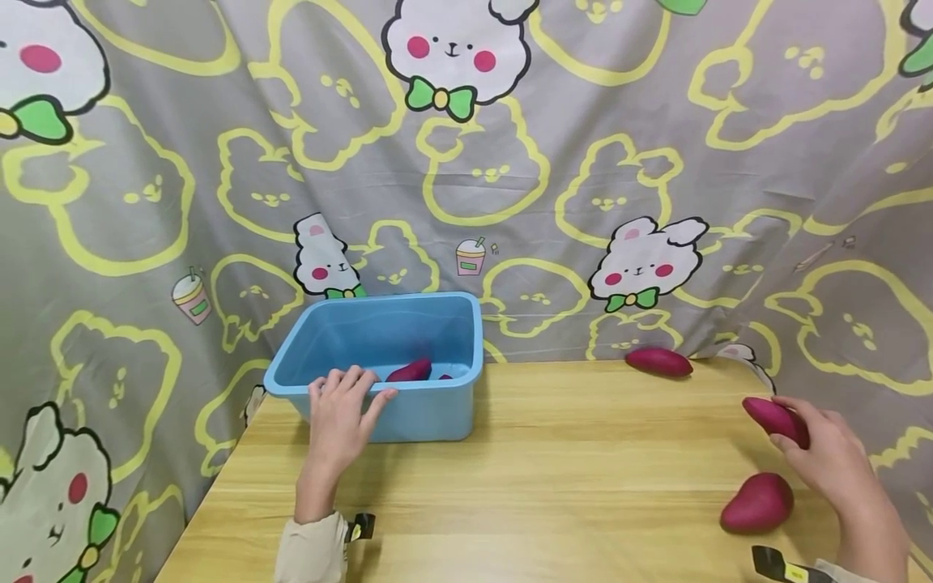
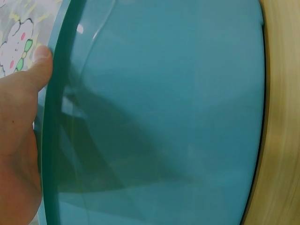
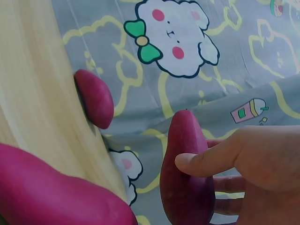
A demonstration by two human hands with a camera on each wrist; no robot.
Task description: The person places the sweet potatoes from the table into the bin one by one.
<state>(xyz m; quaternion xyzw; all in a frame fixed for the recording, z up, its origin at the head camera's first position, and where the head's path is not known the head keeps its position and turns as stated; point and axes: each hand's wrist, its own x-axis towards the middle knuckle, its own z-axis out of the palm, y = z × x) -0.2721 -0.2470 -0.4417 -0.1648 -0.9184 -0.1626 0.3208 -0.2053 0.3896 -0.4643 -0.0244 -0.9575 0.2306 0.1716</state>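
Observation:
At the left of the head view, my left hand (image 1: 341, 421) holds the near rim of a blue plastic bin (image 1: 437, 414), with the fingers over the edge and the thumb along it. The left wrist view shows the thumb (image 2: 43, 65) at the rim; the other fingertips are hidden. My right hand (image 1: 831, 453) grips a purple-red sweet potato (image 1: 777, 421) at the right side of the table. In the right wrist view the thumb presses on one side of this sweet potato (image 3: 187, 197), and the fingers go behind it. Inside the bin lies another sweet potato (image 1: 411, 371), partly hidden by the rim.
A plump sweet potato (image 1: 758, 504) lies on the wooden table (image 1: 583, 478) just nearer than my right hand. One more sweet potato (image 1: 659, 362) rests at the table's back edge, against the grey patterned curtain (image 1: 539, 243), which hangs behind and along the sides.

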